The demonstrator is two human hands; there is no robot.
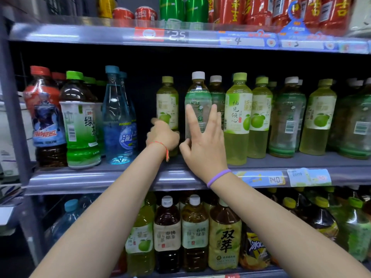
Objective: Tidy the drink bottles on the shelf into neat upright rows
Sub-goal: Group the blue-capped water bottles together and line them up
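On the middle shelf drink bottles stand upright. My left hand grips the lower part of a yellow-green pomelo drink bottle that stands back from the shelf's front. My right hand rests against a white-capped green tea bottle; two fingers lie straight up its front and the thumb touches its lower left side. To its right stand several pomelo bottles and green tea bottles. At the left are a cola bottle, a green tea bottle and a blue water bottle.
A dark gap lies between the blue water bottle and the bottle in my left hand. The upper shelf carries cans and red packs. The lower shelf holds large tea bottles. A grey upright post bounds the left side.
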